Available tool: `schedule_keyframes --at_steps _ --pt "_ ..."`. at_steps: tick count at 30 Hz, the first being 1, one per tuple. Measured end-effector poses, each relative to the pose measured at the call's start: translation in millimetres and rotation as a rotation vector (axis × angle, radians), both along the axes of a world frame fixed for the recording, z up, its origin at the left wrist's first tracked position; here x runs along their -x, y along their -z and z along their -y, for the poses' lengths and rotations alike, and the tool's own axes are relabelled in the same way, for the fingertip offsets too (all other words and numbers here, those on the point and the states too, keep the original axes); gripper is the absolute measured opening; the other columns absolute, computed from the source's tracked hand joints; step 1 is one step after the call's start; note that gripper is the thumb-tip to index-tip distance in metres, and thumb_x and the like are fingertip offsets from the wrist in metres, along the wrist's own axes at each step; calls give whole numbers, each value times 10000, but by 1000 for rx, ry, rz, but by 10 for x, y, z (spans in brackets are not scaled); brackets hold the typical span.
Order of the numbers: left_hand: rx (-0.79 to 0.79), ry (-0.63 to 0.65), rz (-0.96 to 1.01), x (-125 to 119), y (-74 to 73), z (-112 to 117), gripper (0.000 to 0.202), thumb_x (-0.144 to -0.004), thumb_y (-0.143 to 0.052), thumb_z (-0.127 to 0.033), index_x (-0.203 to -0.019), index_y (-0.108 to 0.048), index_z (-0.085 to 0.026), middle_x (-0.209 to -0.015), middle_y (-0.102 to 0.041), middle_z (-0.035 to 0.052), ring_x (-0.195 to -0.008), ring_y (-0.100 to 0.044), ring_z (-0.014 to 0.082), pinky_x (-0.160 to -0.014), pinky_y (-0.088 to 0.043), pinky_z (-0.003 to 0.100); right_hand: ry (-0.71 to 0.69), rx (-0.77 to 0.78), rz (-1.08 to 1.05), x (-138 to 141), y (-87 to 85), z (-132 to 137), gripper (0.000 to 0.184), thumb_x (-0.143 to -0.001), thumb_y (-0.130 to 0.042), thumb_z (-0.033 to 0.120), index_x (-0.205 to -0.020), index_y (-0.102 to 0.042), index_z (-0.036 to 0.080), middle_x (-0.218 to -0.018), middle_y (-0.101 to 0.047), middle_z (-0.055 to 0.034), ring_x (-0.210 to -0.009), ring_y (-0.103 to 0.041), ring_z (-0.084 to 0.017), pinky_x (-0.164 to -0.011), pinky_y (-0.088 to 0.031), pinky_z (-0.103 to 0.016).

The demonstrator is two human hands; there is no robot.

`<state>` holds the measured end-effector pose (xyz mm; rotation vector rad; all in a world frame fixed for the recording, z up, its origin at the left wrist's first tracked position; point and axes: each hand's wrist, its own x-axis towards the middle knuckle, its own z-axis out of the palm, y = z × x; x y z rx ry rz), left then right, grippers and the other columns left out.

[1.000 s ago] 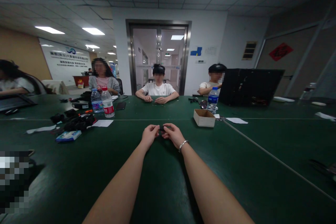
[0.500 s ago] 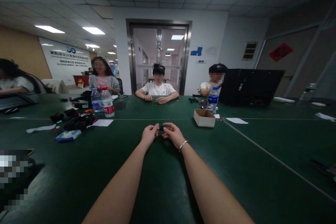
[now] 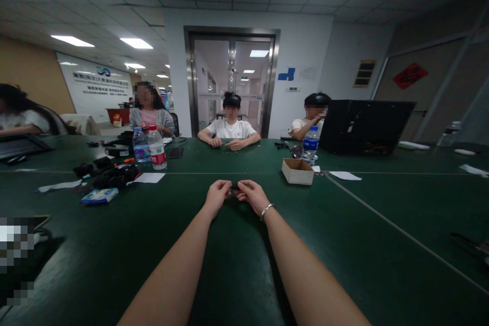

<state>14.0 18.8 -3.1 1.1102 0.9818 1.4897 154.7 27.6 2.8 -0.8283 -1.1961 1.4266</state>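
My left hand [image 3: 218,196] and my right hand [image 3: 252,195] are held close together over the green table [image 3: 237,265], fingertips facing each other. Between them is a small dark object [image 3: 234,185], mostly covered by the fingers and too small to name. The left thumb and forefinger pinch its left end, and the right thumb and fingers close on its right end. A metal bracelet [image 3: 267,212] circles my right wrist. Beyond the right hand stands a small open cardboard box [image 3: 297,175].
Two bottles [image 3: 157,150], black gear [image 3: 114,175], a blue-white packet [image 3: 100,196] and paper lie to the left. A blue-capped bottle [image 3: 310,145] and a large black case [image 3: 367,127] stand at the right. Several people sit across the table, one person [image 3: 231,127] directly opposite.
My right fingers have drawn in and come down a little around the small dark object. The left hand has barely moved.
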Motion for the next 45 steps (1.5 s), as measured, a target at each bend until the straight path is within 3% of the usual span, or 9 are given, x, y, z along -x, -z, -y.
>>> schedule_keyframes --at_steps 9,27,32,36,39,42,45 --pt "1 34 91 2 21 -14 413 -522 -774 -370 -790 -619 -97 -699 -590 33 -617 -527 89 -623 -418 221 -5 7 -7 6 11 -13 209 -757 -665 248 -825 -537 98 -563 -624 -51 -457 -580 -97 -411 -465 -147" --pt "106 -3 81 4 18 -67 374 -560 -751 -409 -694 -607 -91 -592 -555 13 -515 -485 68 -534 -394 202 -22 -104 42 0 91 -68 278 -722 -670 220 -933 -499 159 -673 -625 0 -485 -605 -103 -438 -498 -174" --pt "1 69 74 22 -37 20 356 -556 -766 -303 -836 -638 -123 -805 -621 60 -686 -552 101 -634 -414 205 15 -30 22 3 64 -62 210 -765 -641 251 -887 -518 134 -628 -626 -28 -464 -595 -104 -423 -485 -169" --pt "6 101 116 7 -110 73 460 -558 -773 -220 -984 -604 -177 -1013 -599 93 -843 -572 140 -729 -434 234 18 -12 -17 -4 51 -51 195 -788 -620 250 -895 -516 124 -604 -631 -42 -465 -590 -104 -418 -470 -160" --pt "133 32 111 -4 -99 43 368 -634 -726 -325 -928 -588 -153 -853 -606 76 -693 -576 121 -636 -446 235 24 0 -14 -8 48 -51 183 -789 -619 241 -887 -521 122 -597 -631 -47 -470 -594 -109 -422 -472 -163" --pt "162 -4 -41 7 -52 1 336 -677 -660 -428 -768 -591 -112 -652 -560 43 -537 -518 96 -500 -391 200 30 7 2 -9 46 -54 180 -780 -630 234 -876 -531 117 -589 -628 -49 -473 -595 -113 -424 -475 -169" --pt "22 31 -109 33 -35 3 322 -612 -729 -310 -860 -616 -138 -776 -592 58 -591 -538 94 -519 -399 186 34 4 -6 -11 43 -50 192 -773 -641 246 -867 -536 116 -580 -621 -43 -465 -587 -112 -412 -467 -170"
